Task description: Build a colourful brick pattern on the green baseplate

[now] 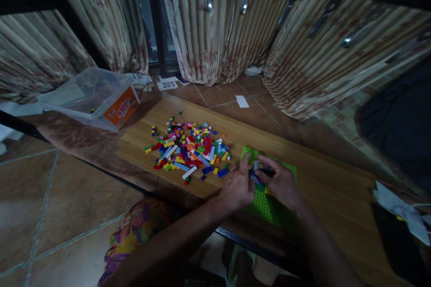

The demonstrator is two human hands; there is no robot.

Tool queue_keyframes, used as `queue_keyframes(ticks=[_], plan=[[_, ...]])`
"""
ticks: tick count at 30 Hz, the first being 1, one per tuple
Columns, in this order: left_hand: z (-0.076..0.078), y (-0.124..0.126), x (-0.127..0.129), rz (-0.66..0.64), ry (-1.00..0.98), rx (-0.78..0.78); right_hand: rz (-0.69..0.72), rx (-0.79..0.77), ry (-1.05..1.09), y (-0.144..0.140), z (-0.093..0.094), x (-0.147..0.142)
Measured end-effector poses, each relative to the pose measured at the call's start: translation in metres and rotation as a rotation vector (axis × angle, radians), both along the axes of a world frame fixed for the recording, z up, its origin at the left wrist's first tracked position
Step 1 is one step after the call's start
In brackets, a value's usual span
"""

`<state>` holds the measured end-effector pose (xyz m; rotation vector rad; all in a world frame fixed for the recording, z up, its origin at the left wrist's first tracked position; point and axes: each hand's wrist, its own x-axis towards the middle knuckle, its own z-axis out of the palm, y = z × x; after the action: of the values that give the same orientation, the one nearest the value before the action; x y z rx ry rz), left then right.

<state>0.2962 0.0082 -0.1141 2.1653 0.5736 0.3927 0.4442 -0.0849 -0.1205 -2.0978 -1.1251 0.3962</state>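
A green baseplate (266, 206) lies on a low wooden board (323, 179). Both of my hands rest over it. My left hand (237, 186) and my right hand (281, 184) pinch a small cluster of stacked bricks (256, 174), blue, grey and dark, that stands on the plate between my fingertips. A loose pile of small coloured bricks (190, 150) is spread on the board just left of my left hand. My fingers hide most of the cluster.
A clear plastic tub (89, 94) with an orange label lies tipped at the board's far left. Striped curtains (218, 31) hang behind. Paper scraps (241, 101) lie on the tiled floor. White papers (400, 210) sit at the right edge.
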Motion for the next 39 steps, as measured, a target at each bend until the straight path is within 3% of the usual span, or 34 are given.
queue_keyframes(ticks=[5, 12, 28, 39], plan=[[-0.004, -0.006, -0.001, -0.122, 0.002, 0.242, -0.010, -0.026, 0.036, 0.002, 0.005, -0.001], [-0.011, -0.014, 0.000, -0.124, 0.090, 0.462, -0.020, -0.019, 0.025, 0.002, 0.002, 0.001], [-0.006, -0.015, 0.002, -0.118, 0.119, 0.571, 0.019, -0.084, -0.002, -0.002, 0.002, 0.002], [-0.012, -0.018, 0.004, -0.082, 0.126, 0.667, 0.152, -0.039, -0.397, -0.002, -0.002, -0.009]])
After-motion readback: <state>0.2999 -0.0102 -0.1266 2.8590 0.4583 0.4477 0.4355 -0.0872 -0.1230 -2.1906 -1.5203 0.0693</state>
